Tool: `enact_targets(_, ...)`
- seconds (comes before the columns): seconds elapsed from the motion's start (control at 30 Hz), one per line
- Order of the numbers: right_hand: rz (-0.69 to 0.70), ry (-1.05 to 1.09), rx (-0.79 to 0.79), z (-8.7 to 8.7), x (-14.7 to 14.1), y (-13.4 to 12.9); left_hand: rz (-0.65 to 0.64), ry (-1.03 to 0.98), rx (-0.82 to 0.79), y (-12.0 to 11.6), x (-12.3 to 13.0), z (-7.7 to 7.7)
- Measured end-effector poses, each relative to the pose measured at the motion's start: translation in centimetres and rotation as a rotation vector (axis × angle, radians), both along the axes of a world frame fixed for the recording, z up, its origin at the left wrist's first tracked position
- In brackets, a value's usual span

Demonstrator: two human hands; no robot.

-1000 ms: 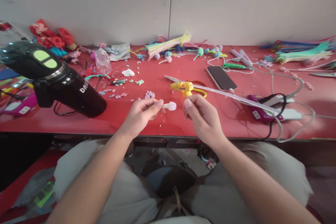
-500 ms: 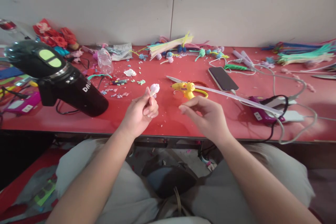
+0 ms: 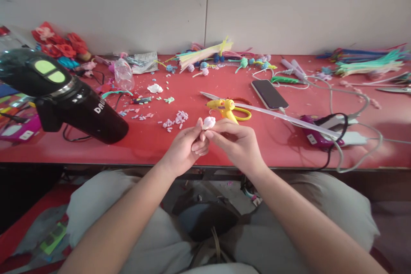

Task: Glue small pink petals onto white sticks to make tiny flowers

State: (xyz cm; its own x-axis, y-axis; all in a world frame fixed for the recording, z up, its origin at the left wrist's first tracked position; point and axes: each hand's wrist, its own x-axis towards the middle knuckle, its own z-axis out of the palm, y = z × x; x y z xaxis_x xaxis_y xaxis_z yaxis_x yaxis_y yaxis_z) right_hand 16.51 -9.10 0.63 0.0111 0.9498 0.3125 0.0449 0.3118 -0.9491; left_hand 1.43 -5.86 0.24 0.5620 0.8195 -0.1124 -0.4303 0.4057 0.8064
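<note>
The lower part of the small pale-pink bud-shaped piece (image 3: 209, 123) is hidden by the fingers of the left grip (image 3: 186, 147); whether it is pinched or merely touched by the right grip (image 3: 239, 143) cannot be told. Just beyond the right grip, part of the grey-bladed scissors (image 3: 208, 95) is covered by the yellow plastic glue gun (image 3: 221, 105). Left of the left grip, the tall black bottle with green oval patches (image 3: 111, 122) is cut off by the picture's edge, its white lettering partly lost. Far right of the right grip, the purple plastic power strip (image 3: 316, 141) is partly covered by cables (image 3: 345, 126).
</note>
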Motion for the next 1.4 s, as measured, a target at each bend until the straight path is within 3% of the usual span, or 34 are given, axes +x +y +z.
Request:
enact_targets(0.17,0.034,0.038,-0.080,0.3,0.5,-0.1,0.009,-0.017,0.004,0.2,-0.1,0.2)
enact_targets(0.47,-0.111,-0.211,-0.126,0.5,2.5,0.2,0.241,-0.101,-0.068,2.7,-3.5,3.5)
enact_targets(0.63,-0.044,-0.252,-0.126,0.4,3.4,0.5,0.302,-0.137,-0.007,3.3,-5.6,4.3)
enact_targets(0.8,-0.039,-0.315,-0.064,-0.3,2.7,0.7,0.187,-0.194,-0.058,2.5,-5.5,4.1)
enact_targets(0.97,0.037,-0.434,0.139,-1.5,1.1,1.9,0.043,-0.211,-0.089,1.6,-4.6,4.0)
enact_targets(1.17,0.093,-0.566,0.113,-2.9,-1.0,4.1,-0.186,-0.190,-0.057,0.4,-3.3,3.9)
enact_targets(1.3,-0.062,-0.431,0.099,-2.5,-0.5,4.8,-0.234,-0.157,-0.039,0.2,-3.4,4.0)
enact_targets(1.4,-0.109,-0.218,0.048,-1.4,0.6,4.3,-0.165,-0.145,-0.033,0.4,-4.0,4.1)
